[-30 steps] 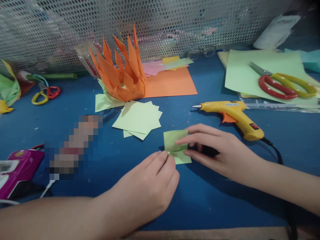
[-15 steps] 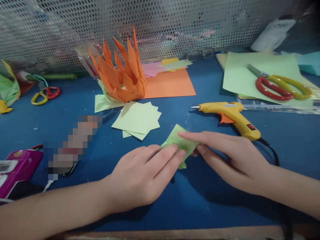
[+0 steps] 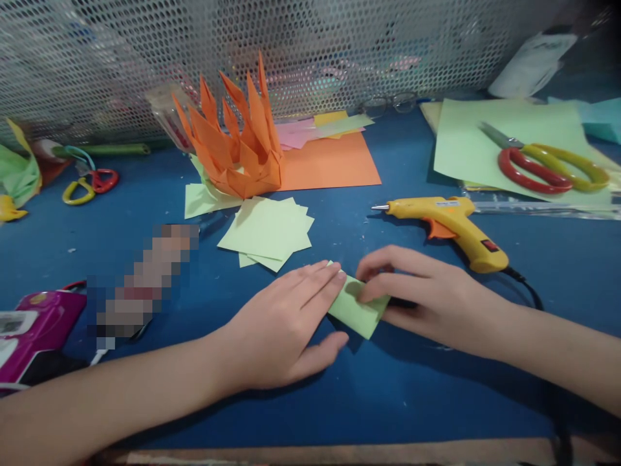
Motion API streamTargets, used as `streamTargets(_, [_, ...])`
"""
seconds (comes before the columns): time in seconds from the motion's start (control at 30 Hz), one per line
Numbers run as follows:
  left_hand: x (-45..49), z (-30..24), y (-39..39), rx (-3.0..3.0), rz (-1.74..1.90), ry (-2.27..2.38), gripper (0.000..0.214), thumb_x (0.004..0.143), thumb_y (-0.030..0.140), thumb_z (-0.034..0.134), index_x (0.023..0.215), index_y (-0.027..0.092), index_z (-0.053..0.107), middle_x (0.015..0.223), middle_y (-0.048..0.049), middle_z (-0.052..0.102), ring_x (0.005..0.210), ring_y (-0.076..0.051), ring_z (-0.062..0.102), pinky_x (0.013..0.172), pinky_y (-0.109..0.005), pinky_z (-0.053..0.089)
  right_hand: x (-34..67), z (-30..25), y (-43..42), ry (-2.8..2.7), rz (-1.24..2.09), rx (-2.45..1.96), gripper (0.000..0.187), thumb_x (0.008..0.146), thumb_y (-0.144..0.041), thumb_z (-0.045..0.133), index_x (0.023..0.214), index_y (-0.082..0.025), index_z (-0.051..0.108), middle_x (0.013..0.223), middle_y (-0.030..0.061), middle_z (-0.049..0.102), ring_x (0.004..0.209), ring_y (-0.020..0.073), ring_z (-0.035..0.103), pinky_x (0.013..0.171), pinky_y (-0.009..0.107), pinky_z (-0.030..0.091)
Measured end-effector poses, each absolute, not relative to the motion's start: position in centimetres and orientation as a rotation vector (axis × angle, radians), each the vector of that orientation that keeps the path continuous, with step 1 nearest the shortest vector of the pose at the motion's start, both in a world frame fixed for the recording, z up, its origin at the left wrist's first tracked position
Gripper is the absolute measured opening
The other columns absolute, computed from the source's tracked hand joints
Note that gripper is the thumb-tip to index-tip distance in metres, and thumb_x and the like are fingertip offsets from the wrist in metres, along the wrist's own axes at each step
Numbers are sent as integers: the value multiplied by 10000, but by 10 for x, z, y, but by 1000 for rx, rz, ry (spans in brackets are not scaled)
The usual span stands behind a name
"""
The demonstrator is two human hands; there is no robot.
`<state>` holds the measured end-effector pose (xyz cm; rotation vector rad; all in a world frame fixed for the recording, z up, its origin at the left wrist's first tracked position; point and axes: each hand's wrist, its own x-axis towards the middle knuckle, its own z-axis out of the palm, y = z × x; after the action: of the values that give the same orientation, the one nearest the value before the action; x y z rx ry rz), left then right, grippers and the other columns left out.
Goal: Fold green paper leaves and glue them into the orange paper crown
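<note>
A small folded piece of light green paper (image 3: 356,312) lies on the blue table (image 3: 388,395) between my hands. My left hand (image 3: 286,320) lies flat with fingers stretched out, pressing the paper's left end. My right hand (image 3: 422,298) has its fingers curled and pinches the paper's right end against the table. A loose pile of light green paper squares (image 3: 266,232) lies just behind my left hand. An orange folded paper crown (image 3: 233,142) stands further back.
A yellow glue gun (image 3: 449,223) lies right of the squares, its cord running past my right wrist. Red and yellow scissors (image 3: 548,168) rest on green sheets at the right. An orange sheet (image 3: 330,162), a magenta device (image 3: 33,330) and small scissors (image 3: 87,184) are around. Perforated metal mesh (image 3: 310,45) backs the table.
The green paper has been folded narrower and turned. My left hand went from pinching its corner to lying flat on it. My right hand's fingers curled onto its right end.
</note>
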<state>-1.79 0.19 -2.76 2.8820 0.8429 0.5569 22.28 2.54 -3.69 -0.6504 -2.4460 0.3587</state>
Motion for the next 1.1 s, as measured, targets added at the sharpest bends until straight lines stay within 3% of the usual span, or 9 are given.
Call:
streamTargets(0.07, [-19, -28, 5, 2818, 483, 837, 585, 972, 451, 460, 1291, -31, 549, 1368, -261, 567, 1335, -321, 506, 1085, -466, 473, 223, -37, 25, -2490, 433, -595, 167, 897, -85, 492, 971, -211, 574, 909, 42, 640, 854, 130, 619, 763, 247, 525])
streamTargets(0.13, [-21, -28, 8, 2770, 380, 836, 597, 958, 460, 495, 1312, -18, 538, 1411, -259, 527, 1372, -333, 457, 1092, -492, 459, 224, -38, 24, -2490, 523, -624, 224, 895, -84, 487, 1074, -203, 551, 916, 45, 650, 869, 133, 620, 753, 242, 520])
streamTargets(0.23, [-21, -29, 10, 2768, 334, 838, 495, 996, 350, 436, 1344, 7, 514, 1449, -249, 490, 1402, -330, 416, 1084, -513, 459, 224, -39, 24, -2516, 526, -604, 237, 924, -111, 467, 1126, -192, 561, 950, 64, 659, 903, 141, 613, 770, 253, 515])
streamTargets(0.4, [-18, -31, 7, 2891, 380, 908, 355, 980, 177, 437, 1296, 87, 572, 1444, -241, 488, 1321, -338, 472, 1030, -560, 477, 222, -33, 23, -2650, 314, -440, 195, 955, -130, 451, 995, -153, 640, 878, 57, 692, 834, 150, 589, 807, 277, 510])
streamTargets(0.5, [-17, -33, 4, 2942, 484, 939, 342, 961, 97, 443, 1266, 126, 595, 1317, -197, 587, 1168, -281, 562, 954, -493, 534, 219, -30, 18, -2651, 196, -451, 197, 946, -124, 462, 940, -147, 657, 800, 41, 681, 768, 152, 570, 779, 277, 508])
streamTargets(0.67, [-16, -31, 0, 2905, 680, 794, 226, 955, 105, 478, 1061, 33, 665, 1032, -144, 716, 984, -209, 664, 903, -337, 579, 216, -29, 11, -2595, 261, -582, 200, 942, -142, 474, 894, -154, 668, 724, 32, 629, 682, 135, 529, 690, 256, 500])
streamTargets(0.9, [-12, -26, -7, 2938, 733, 832, 262, 966, 225, 518, 788, 97, 661, 933, -129, 752, 940, -196, 716, 945, -327, 584, 217, -32, 15, -2549, 557, -665, 167, 950, -193, 510, 899, -171, 667, 835, 59, 634, 761, 129, 588, 700, 247, 506])
streamTargets(1.1, [-11, -27, -1, 2866, 719, 846, 249, 989, 179, 459, 842, 86, 637, 877, -103, 725, 901, -186, 679, 888, -319, 578, 216, -33, 15, -2475, 557, -843, 169, 943, -244, 538, 796, -181, 590, 748, 30, 588, 709, 124, 559, 622, 230, 473])
